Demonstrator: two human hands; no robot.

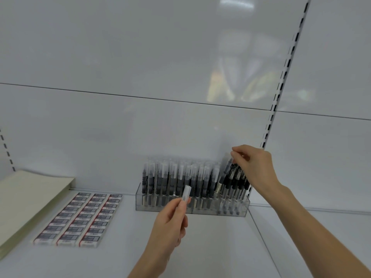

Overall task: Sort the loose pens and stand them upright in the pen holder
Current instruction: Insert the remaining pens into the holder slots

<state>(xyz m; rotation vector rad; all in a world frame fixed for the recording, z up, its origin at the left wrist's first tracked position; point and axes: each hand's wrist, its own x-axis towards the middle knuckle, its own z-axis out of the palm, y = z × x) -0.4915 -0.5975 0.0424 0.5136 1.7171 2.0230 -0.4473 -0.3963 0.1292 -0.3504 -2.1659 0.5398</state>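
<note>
A clear plastic pen holder [148, 207] stands on the white shelf against the back panel. It is filled with several upright pens [178, 177] with frosted caps on the left and black-grip pens [234, 181] on the right. My left hand [170, 225] grips a frosted clear pen [186, 193] in front of the holder, its tip pointing up. My right hand [255, 165] reaches over the holder's right end and pinches the top of a tilted pen [227, 165] among the black ones.
Rows of boxed erasers [80, 217] lie flat on the shelf at the left. A cream pad or stack of paper [28, 199] lies further left. A slotted upright rail [281, 87] runs up the back panel behind the holder's right end.
</note>
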